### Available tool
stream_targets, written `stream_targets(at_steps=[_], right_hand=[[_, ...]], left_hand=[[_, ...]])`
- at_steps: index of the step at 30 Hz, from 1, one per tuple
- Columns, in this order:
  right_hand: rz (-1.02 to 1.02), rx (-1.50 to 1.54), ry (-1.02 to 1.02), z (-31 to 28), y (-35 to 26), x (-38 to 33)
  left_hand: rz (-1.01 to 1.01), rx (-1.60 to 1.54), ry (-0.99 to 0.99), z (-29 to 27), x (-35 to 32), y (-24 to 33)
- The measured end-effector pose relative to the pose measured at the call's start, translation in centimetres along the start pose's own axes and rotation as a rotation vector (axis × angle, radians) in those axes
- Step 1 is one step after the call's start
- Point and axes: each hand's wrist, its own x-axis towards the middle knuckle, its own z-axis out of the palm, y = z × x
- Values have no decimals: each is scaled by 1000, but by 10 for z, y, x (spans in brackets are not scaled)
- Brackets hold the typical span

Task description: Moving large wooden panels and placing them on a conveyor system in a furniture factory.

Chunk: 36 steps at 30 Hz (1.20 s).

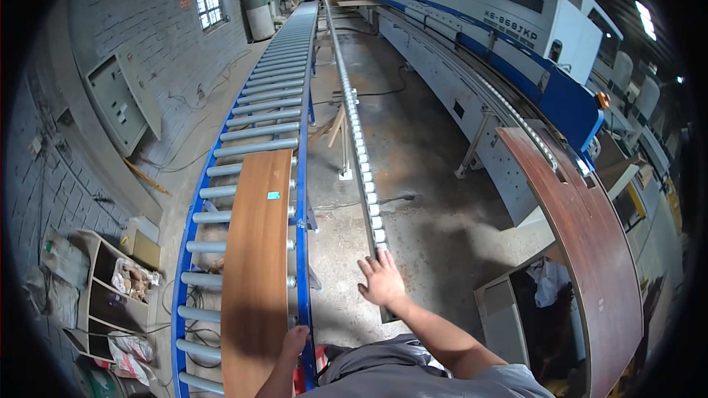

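A long brown wood-grain panel lies flat on the grey rollers of a blue-framed roller conveyor, with a small blue label near its far end. My left hand is closed at the panel's right edge, beside the blue rail; what its fingers hold, if anything, is hidden. On the right, my right hand reaches forward with its fingers spread. Its fingertips are at the near end of a narrow rail of white wheels, and nothing is gripped in it.
A long white-and-blue machine runs along the right. Nearer, a reddish-brown curved tabletop stands above an open cabinet. Left of the conveyor are an electrical box and a shelf unit holding bags. Cables cross the floor.
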Motion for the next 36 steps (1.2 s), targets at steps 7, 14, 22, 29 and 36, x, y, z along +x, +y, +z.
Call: stream_targets(at_steps=[7, 14, 22, 29, 36], right_hand=[[-219, 275, -63, -7, 24, -72], [-142, 1086, -96, -59, 109, -153], [-290, 1405, 272, -193, 184, -207], [-1116, 1787, 621, -327, 166, -241], [-948, 2299, 866, -260, 203, -464]], left_hand=[[333, -301, -133, 107, 4, 150], [496, 250, 192, 191, -35, 256], [366, 648, 389, 219, -55, 272], [413, 661, 406, 219, -48, 259], [410, 689, 476, 206, -48, 250]])
